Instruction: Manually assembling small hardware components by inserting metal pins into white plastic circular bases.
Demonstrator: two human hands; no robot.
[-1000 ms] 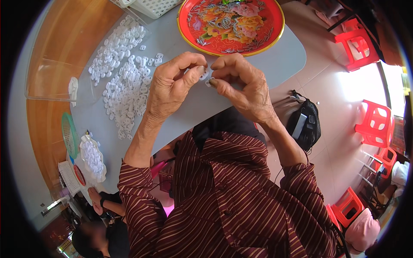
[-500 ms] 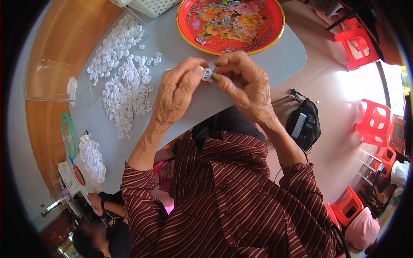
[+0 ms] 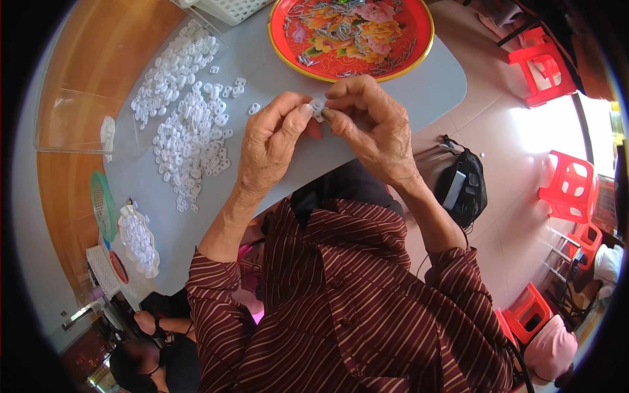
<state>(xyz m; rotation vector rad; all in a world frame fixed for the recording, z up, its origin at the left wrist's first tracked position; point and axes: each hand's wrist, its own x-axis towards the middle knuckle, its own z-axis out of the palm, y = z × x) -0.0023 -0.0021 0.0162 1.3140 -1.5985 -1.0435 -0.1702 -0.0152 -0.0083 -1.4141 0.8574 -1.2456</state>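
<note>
A small white plastic piece with two holes [image 3: 317,107] is pinched between my two hands, just in front of the tray. My left hand [image 3: 274,134] closes thumb and forefinger on its left side. On its right side, my right hand [image 3: 373,128] grips with thumb and fingertips; whether a smaller part sits there too is hidden. To the left spreads a large heap of similar white pieces [image 3: 191,134], with one loose piece [image 3: 254,109] beside my left hand. A red round tray [image 3: 278,46] with a yellow rim and flower print carries many small silvery pins [image 3: 306,60].
The grey table [image 3: 275,190] has a rounded right corner. At its left end stand a scalloped white dish [image 3: 139,242] of white pieces and a green mesh basket [image 3: 103,206]. A co-worker [image 3: 164,347] sits lower left. Red stools [image 3: 569,187] and a black bag [image 3: 462,190] are right.
My left hand has moved slightly, and its fingertips now sit closer around the white piece. The co-worker's arm at lower left has shifted.
</note>
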